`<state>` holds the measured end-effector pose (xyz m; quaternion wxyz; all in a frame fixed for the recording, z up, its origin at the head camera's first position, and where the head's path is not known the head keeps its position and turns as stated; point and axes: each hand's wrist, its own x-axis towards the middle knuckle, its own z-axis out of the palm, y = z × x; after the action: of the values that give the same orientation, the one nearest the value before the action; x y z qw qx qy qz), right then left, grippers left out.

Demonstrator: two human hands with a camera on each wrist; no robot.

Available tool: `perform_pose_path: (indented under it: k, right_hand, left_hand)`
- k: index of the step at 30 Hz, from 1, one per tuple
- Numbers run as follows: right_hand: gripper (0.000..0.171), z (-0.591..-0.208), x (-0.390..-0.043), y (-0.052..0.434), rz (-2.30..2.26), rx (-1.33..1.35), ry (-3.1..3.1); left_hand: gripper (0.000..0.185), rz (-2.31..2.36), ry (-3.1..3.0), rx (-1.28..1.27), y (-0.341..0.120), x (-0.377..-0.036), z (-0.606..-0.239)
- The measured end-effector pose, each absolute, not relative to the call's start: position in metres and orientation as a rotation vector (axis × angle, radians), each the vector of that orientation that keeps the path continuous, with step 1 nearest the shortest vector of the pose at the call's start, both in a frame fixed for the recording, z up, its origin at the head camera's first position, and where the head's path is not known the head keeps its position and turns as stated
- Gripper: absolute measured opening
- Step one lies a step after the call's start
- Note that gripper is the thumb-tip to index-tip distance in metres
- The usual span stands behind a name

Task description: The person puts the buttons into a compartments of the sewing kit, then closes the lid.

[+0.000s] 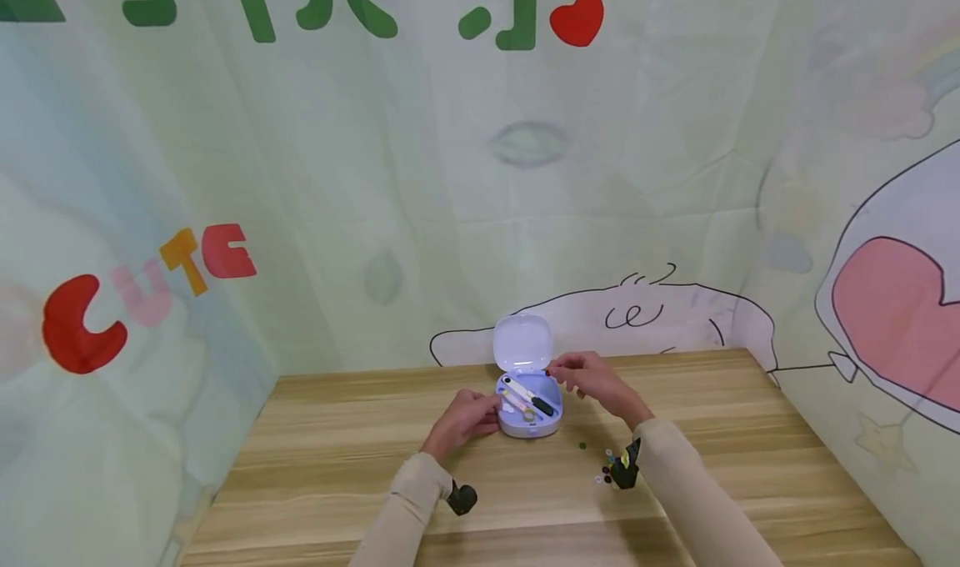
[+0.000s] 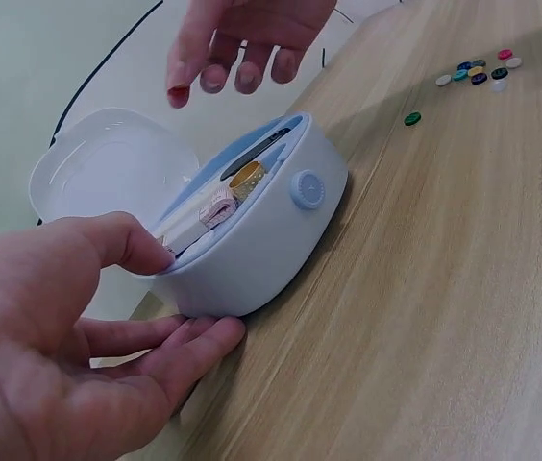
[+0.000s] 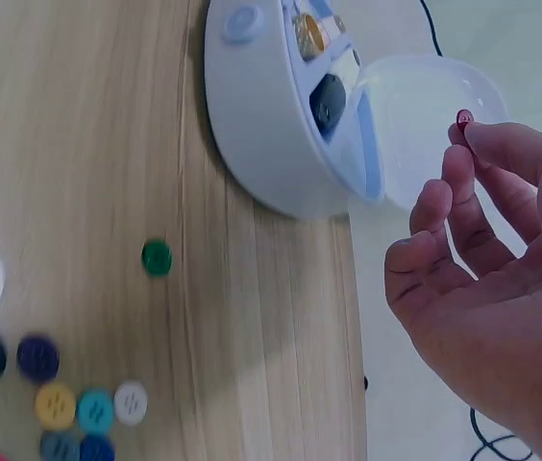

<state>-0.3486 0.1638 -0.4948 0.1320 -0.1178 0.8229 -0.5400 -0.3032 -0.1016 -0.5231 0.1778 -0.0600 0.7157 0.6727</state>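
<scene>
A small white and light-blue sewing box (image 1: 530, 431) stands on the table with its lid (image 1: 522, 343) raised. My left hand (image 1: 467, 417) holds the box at its left side, thumb on the rim and fingers low against the wall. Above the box's right rear edge, my right hand (image 1: 592, 375) pinches a red button (image 3: 464, 118) between thumb and fingertip. Inside the box lie a gold thimble (image 2: 247, 180), a rolled pinkish tape measure (image 2: 218, 206) and a long white tool with a dark end (image 1: 538, 402). Part of the interior is hidden in the wrist views.
A lone green button (image 3: 157, 256) lies right of the box on the wooden table (image 1: 337, 467). Farther right and nearer me, several loose buttons (image 3: 56, 405) of mixed colours are clustered, partly covered by the right wrist camera in the head view. A printed cloth (image 1: 375, 175) hangs behind the table.
</scene>
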Motion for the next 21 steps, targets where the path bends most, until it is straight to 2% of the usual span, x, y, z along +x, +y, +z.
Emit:
perform_pose_path:
  k: [11, 21]
  right_hand:
    - [0.022, -0.489, -0.354, 0.138, -1.464, -0.267, 2.439]
    - [0.030, -0.491, -0.357, 0.134, -1.369, -0.226, 2.486]
  left_hand:
    - [0.025, 1.877, 2.040, -0.163, -0.102, -0.300, -0.518]
    - [0.028, 1.876, 2.037, -0.156, -0.102, -0.299, -0.516]
